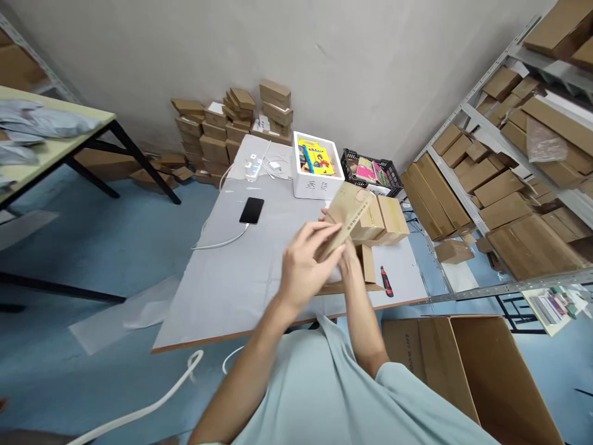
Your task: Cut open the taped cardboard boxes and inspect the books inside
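A small tan cardboard box (pixel 348 207), sealed with printed tape along one edge, is held tilted above the table. My left hand (pixel 306 256) is closed on its near left edge, with the thumb below and the fingers over it. Beneath the box, my right hand (pixel 346 258) supports it; most of those fingers are hidden, though fingertips show past the far left side. Below my hands an open cardboard box (pixel 367 264) rests on the table, partly covered by my arm. Two taped cartons (pixel 391 219) stand just behind. A red and black utility knife (pixel 386 281) lies at the right.
On the grey table (pixel 222 272) are a black phone (pixel 251 211) on a white cable, a power strip (pixel 253 168), a white foam box (pixel 315 187) and a black crate (pixel 393 179). A large open carton (pixel 500 371) stands at lower right. Box-filled shelves (pixel 472 114) line the right.
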Demonstrator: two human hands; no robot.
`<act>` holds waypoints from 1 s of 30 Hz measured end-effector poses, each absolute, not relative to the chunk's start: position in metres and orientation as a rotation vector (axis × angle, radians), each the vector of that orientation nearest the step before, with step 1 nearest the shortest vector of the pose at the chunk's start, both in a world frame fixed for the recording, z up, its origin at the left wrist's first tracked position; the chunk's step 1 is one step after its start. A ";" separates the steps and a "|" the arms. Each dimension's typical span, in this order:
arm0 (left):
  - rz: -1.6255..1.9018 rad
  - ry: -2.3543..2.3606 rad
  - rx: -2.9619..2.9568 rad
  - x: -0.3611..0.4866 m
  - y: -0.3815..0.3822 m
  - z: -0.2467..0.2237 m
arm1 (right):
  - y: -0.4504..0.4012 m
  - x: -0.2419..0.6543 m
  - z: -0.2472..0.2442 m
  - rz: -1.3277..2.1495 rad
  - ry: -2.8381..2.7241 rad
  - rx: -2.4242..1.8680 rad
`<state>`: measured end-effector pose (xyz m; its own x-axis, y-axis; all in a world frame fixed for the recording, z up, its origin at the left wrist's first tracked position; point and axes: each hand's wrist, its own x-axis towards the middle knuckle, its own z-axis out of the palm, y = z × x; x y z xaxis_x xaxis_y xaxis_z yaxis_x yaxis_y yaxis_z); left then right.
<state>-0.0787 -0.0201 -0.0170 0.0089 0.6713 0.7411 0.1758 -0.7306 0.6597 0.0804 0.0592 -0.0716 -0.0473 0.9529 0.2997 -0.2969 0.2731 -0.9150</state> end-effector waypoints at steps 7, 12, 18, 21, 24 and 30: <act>1.914 0.786 1.907 -0.137 0.028 -0.026 | 0.039 0.130 -0.030 0.742 -1.371 -0.960; 2.109 0.795 1.892 -0.141 0.036 -0.043 | 0.011 0.132 -0.022 0.556 -1.574 -0.762; 1.851 0.839 1.765 -0.139 0.028 -0.053 | -0.013 0.135 -0.033 0.521 -1.508 -0.890; 1.692 0.865 1.631 -0.132 0.029 -0.050 | -0.016 0.140 -0.028 0.547 -1.373 -1.009; 1.537 0.790 1.616 -0.120 0.034 -0.044 | -0.012 0.148 -0.023 0.652 -1.341 -1.112; 1.365 0.916 1.577 -0.095 0.055 -0.048 | -0.001 0.155 -0.053 1.330 -1.083 -1.335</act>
<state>-0.0954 0.0551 -0.0477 0.1405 0.9148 0.3787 0.0039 -0.3830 0.9237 0.1549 -0.0005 -0.0528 0.0240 0.9836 -0.1785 -0.0242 -0.1779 -0.9837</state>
